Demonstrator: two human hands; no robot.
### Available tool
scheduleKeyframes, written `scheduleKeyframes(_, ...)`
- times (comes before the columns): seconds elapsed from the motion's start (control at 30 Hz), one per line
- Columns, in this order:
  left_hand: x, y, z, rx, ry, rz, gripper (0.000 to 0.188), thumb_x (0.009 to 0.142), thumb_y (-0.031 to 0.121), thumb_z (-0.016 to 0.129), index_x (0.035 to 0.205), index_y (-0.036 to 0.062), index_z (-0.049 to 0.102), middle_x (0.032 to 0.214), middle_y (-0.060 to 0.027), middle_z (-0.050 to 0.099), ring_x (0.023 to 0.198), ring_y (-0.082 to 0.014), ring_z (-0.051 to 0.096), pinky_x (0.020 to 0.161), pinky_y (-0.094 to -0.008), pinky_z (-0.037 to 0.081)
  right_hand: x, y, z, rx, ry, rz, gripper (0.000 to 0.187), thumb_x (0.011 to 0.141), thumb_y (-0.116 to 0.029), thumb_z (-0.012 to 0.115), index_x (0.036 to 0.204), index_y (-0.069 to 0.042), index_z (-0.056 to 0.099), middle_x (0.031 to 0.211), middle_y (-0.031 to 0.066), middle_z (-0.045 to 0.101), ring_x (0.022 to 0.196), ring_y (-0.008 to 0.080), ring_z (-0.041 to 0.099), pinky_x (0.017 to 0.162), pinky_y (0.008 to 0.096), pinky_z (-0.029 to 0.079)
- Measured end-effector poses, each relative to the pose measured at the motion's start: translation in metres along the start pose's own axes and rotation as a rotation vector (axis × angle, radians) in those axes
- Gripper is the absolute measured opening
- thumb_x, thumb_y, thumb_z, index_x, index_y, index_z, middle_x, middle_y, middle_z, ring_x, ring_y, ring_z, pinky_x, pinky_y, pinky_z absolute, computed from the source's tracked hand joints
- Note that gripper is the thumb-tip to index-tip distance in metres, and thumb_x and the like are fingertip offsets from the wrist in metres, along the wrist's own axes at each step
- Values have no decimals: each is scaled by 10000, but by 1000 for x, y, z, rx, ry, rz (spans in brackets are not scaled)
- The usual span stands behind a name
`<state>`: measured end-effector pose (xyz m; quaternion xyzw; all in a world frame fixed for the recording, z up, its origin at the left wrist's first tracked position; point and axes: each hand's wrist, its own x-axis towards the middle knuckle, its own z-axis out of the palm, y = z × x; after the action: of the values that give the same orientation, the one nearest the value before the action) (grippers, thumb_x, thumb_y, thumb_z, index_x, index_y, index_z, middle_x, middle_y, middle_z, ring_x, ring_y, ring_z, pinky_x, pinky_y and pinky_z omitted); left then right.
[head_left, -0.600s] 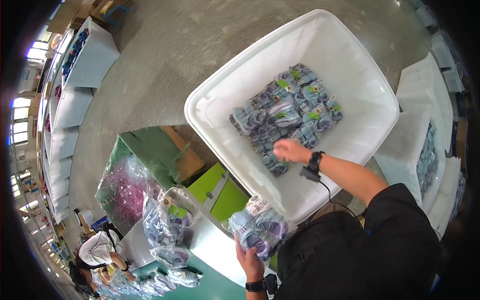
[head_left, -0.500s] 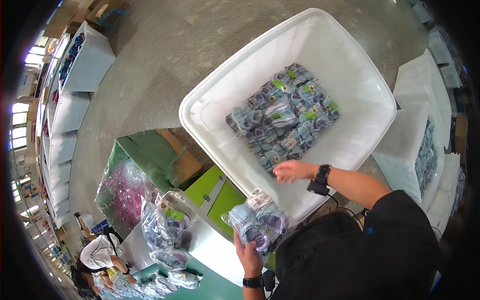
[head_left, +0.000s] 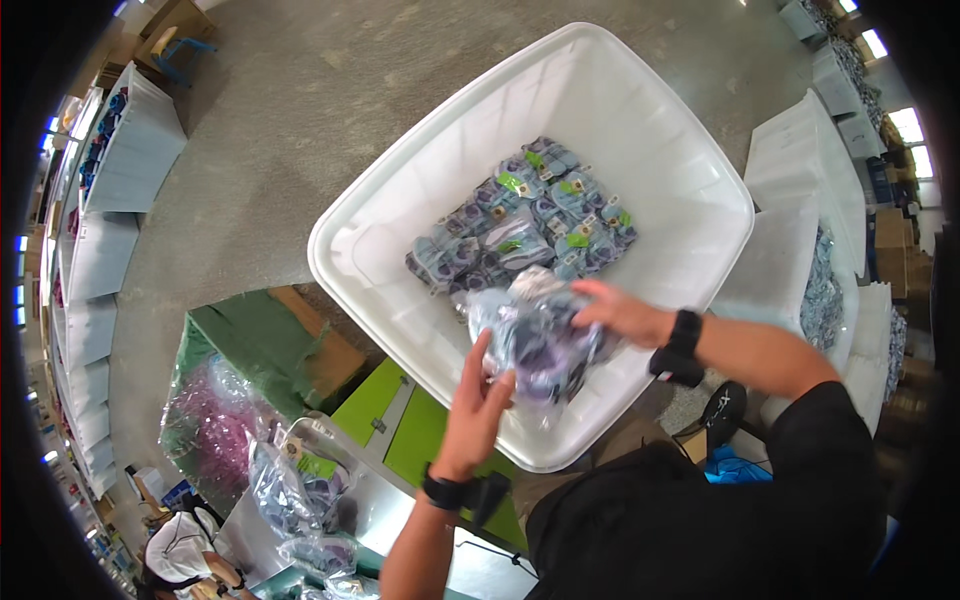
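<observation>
Between my two hands is a clear plastic bag of light-blue and purple shoes (head_left: 535, 335), held over the near part of a large white bin (head_left: 690, 140). My left hand (head_left: 474, 405) grips the bag at its lower left, thumb and fingers partly curled round it. On the bag's right side, the fingers of my right hand (head_left: 628, 318) are closed on the plastic. Rows of similar bagged shoes (head_left: 515, 215) with green tags lie on the bin's bottom. The held bag hides the nearest ones and is slightly blurred.
Left of the bin stand a green cabinet (head_left: 372, 408) and a metal table (head_left: 385, 505) with more bagged shoes (head_left: 300, 480). A green-wrapped carton (head_left: 250, 340) holds pink plastic. A person (head_left: 180, 550) works at lower left. White bins line the left (head_left: 135, 150) and right (head_left: 765, 255).
The bag has moved from beside the table up over the bin. My right hand has come down from the bin's inside onto the bag. The view has shifted a little.
</observation>
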<state>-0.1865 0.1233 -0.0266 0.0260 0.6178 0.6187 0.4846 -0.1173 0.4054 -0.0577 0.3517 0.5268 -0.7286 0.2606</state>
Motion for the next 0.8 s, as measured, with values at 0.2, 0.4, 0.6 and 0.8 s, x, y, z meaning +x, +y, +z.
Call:
scheduleKeyframes(0.2, 107, -8, -131, 988, 787, 390, 620, 873, 284, 707, 1397, 41, 483, 1278, -244, 534, 1216, -411, 481, 1054, -491, 372, -15, -160, -77, -586, 282, -79, 671, 773, -228, 677, 1364, 20, 480, 1095, 102, 637, 993, 166, 598, 884, 293, 482)
scheduleKeyframes(0.4, 179, -62, -206, 970, 1154, 76, 829, 890, 371, 678, 1535, 74, 250, 1357, -297, 433, 1269, -449, 438, 1057, -497, 390, 168, -167, -124, -744, 173, -242, 651, 815, -162, 662, 1419, -13, 467, 1130, 66, 626, 999, 135, 581, 896, 281, 469)
scheduleKeyframes(0.6, 200, -84, -201, 1119, 1196, 74, 836, 908, 374, 670, 1533, 30, 235, 1407, -277, 436, 1276, -422, 467, 1068, -455, 397, 387, 7, -137, -537, 139, -240, 711, 788, -213, 722, 1394, 58, 467, 1100, 112, 646, 962, 153, 600, 843, 293, 486)
scheduleKeyframes(0.8, 216, -91, -206, 1045, 1103, 241, 708, 947, 125, 643, 1519, -15, 250, 1513, -232, 368, 1374, -283, 401, 1123, -374, 329, 508, 86, -165, -325, 166, -285, 711, 785, -186, 737, 1420, -11, 472, 1085, 99, 658, 924, 149, 615, 817, 294, 489)
